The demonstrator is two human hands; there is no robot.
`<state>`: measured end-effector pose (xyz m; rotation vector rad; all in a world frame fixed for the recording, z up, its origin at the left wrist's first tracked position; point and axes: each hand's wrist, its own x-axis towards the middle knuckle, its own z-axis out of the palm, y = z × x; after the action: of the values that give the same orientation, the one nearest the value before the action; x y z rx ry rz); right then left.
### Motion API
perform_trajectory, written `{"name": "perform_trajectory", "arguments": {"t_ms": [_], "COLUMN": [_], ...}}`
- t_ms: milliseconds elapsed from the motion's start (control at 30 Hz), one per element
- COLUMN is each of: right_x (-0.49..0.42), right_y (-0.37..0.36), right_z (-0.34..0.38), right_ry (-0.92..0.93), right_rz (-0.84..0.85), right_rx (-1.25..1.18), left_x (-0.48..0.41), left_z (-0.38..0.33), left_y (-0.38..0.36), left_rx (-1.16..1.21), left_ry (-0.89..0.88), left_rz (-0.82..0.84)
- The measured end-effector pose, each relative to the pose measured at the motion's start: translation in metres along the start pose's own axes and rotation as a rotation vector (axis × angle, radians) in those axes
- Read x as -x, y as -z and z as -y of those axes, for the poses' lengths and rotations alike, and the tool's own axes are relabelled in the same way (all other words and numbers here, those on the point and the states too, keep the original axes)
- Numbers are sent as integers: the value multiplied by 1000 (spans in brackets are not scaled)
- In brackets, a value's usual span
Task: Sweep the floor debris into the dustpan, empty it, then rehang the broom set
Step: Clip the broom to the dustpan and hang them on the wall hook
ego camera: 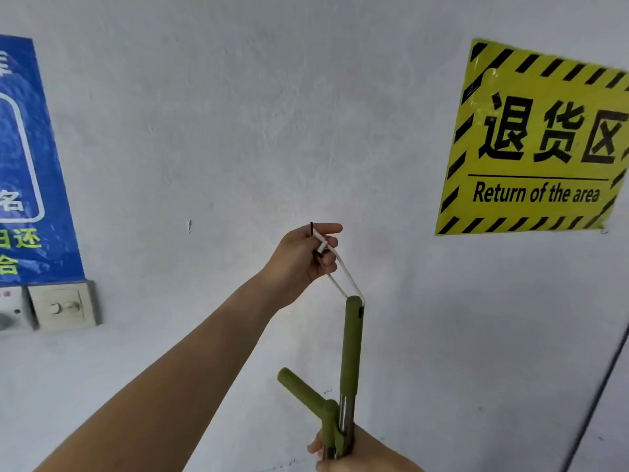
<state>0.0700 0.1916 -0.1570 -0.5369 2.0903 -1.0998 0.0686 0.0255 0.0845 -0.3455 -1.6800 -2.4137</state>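
Reaching up toward a pale grey plaster wall (238, 114), your left hand (301, 258) pinches a white cord loop (345, 275) between thumb and curled fingers, with the index finger stretched straight out to the right. A thin black piece (311, 227) shows at the top of that hand, touching the cord. Whether it is a wall hook or part of the cord cannot be told.

The loop runs down and right to the top of the broom set (352, 345), whose olive-green grip stands nearly upright just below your left hand. Under the grip, a shiny metal shaft (346, 415) continues downward. A second green handle (299, 386) angles off to the upper left from a green joint beside the shaft. At the bottom edge of the view, your right hand (357, 456) wraps its fingers around the shaft and joint, gripping the set.

On the wall to the upper right hangs a yellow sign (534, 141) with black hazard stripes, large Chinese characters and the words "Return of the area". A blue poster (30, 165) fills the left edge, with a beige switch plate (63, 306) just below it. A dark cable (606, 386) runs diagonally at the far right.
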Motion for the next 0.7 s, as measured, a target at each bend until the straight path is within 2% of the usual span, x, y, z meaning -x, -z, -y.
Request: {"name": "perform_trajectory", "arguments": {"t_ms": [67,133,167,300,400,533,700], "right_x": [2,10,15,51,62,48,29], "right_y": [9,23,33,74,93,110,136], "right_z": [5,22,38,102,135,145,144], "right_ry": [76,24,33,394,560,525,550], "right_rz": [-90,-22,-60,-271,-390,-352,-285], "right_rx": [57,23,41,-173,-181,-118,-205], "left_x": [-2,0,3,13,6,-10,-27], "left_z": [-5,-3,1,27,43,54,55], "left_y": [-1,-1,2,6,3,5,6], "left_rx": [-102,-249,-295,-419,-593,-684,-691], "left_ry": [-3,-21,-27,-16,-57,-115,-81], "left_rz": [-27,-38,-20,68,19,-117,-114]}}
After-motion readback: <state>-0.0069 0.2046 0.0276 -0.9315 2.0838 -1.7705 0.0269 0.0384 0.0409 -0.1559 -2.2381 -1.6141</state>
